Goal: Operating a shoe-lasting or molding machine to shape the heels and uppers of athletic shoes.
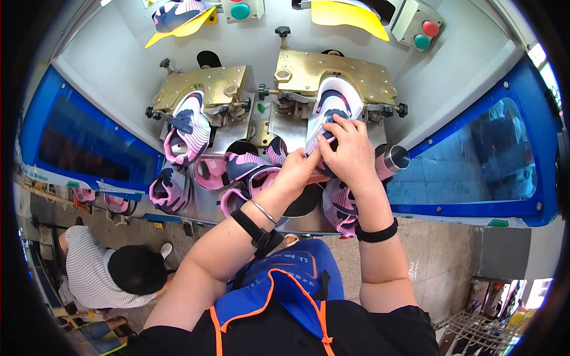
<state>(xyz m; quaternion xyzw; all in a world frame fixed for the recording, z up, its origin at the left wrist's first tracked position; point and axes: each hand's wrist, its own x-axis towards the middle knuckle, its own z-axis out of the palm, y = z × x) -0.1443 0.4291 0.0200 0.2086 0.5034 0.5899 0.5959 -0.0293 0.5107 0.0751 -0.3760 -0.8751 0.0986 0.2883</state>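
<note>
A striped white, pink and navy shoe upper (337, 110) lies with its toe in the right-hand brass-coloured clamp plate (350, 68). My right hand (350, 148) is closed over its lace area, fingertips on the navy part. Closed at the near left side of the same upper, my left hand (297, 172) grips its edge; its fingertips are partly hidden. A second shoe upper (188, 129) sits toe-first in the left clamp plate (205, 83), untouched. Several more pink and navy shoe uppers (249, 166) lie on the ledge beside my left wrist.
Blue-framed window panels (475, 160) flank the machine. Above the clamps are yellow pads (350, 21), one carrying an upper, and button boxes (418, 26). A metal cylinder (396, 158) stands beside my right wrist. A person in a striped shirt (89, 267) is at the lower left.
</note>
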